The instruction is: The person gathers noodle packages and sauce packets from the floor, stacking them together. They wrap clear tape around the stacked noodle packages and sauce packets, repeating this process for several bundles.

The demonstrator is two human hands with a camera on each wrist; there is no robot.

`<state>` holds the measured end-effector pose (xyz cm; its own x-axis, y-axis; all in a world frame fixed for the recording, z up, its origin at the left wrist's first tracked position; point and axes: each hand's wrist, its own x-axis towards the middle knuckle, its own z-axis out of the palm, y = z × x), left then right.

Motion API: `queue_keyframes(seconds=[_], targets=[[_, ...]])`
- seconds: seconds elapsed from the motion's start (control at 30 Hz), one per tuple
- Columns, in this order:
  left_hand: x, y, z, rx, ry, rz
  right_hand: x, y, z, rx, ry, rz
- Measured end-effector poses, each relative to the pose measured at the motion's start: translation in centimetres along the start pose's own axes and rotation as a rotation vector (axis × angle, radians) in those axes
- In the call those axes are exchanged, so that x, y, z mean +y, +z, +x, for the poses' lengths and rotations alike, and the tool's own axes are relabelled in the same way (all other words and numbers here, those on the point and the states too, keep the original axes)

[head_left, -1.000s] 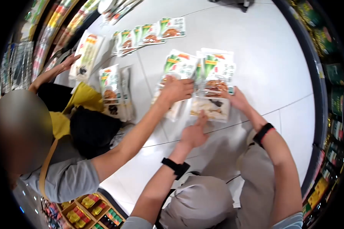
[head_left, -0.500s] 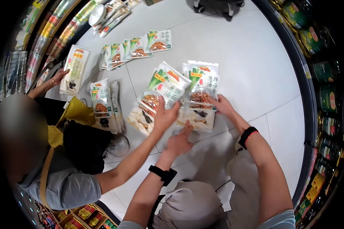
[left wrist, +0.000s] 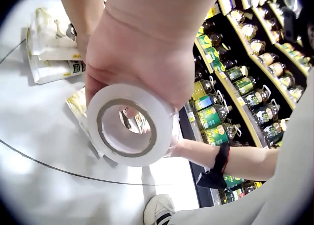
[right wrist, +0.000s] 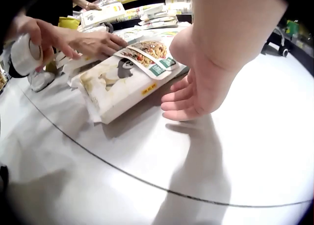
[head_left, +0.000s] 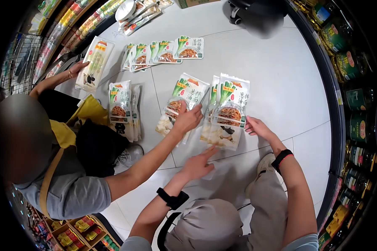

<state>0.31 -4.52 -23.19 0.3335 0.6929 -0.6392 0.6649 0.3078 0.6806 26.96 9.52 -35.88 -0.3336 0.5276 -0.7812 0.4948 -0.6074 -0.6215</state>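
**Hands over noodle packs on a shop floor**

On the white tiled floor (head_left: 280,75), going left to right. Far left, another person's hand (head_left: 77,67) lies on a long pale pack (head_left: 94,62). Their other hand (head_left: 188,119) presses the left noodle stack (head_left: 182,100), fingers spread flat.

Near centre, the wearer's left hand (head_left: 197,165) grips a roll of clear tape (left wrist: 130,124); the left wrist view shows the fingers curled over the roll's upper rim, held just above the tiles. From the head view the index finger points toward the right stack.

Right of it, the right noodle stack (head_left: 226,113) lies flat on the floor. The right hand (head_left: 257,126) sits at its near right edge, fingers loosely extended and slightly apart, tips close to the pack; contact cannot be confirmed.

Far right, bottles (head_left: 358,100) line the shelves.
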Motion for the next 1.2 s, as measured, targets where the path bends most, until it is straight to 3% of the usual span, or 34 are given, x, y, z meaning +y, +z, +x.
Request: queue_keyframes(seconds=[0.07, 0.23, 0.53, 0.73, 0.8, 0.93, 1.03, 1.13, 1.2], targets=[[-0.5, -0.3, -1.0, 0.009, 0.009, -0.042, 0.9, -0.3, -0.2, -0.004, 0.040, 0.137], [-1.9, -0.2, -2.4, 0.024, 0.001, -0.143, 0.9, 0.5, -1.4, 0.000, 0.067, 0.179], [-1.3, 0.4, -3.4, -0.012, -0.032, -0.029, -2.1, 4.0, -0.5, 0.022, -0.085, 0.279], [-2.5, 0.9, -4.1, -0.022, -0.053, -0.089, -7.7, 1.1, -1.3, -0.259, -0.016, 0.602], [-3.0, 1.2, -4.1, -0.027, -0.070, -0.089, -8.3, 1.2, -0.8, -0.244, -0.009, 0.622], [-3.6, 1.5, -4.8, 0.002, -0.041, -0.069, -7.3, 2.8, 1.0, -0.205, -0.015, 0.507], [-4.4, 0.9, -5.1, 0.031, -0.074, -0.096, -5.7, 4.2, 0.8, -0.118, -0.074, 0.261], [-4.9, 0.6, -5.4, 0.063, 0.001, -0.015, -3.1, 5.2, 2.2, -0.063, -0.128, 0.218], [-5.0, 0.7, -5.3, 0.086, 0.020, -0.028, -4.1, 5.1, 1.6, -0.034, -0.015, -0.016]])
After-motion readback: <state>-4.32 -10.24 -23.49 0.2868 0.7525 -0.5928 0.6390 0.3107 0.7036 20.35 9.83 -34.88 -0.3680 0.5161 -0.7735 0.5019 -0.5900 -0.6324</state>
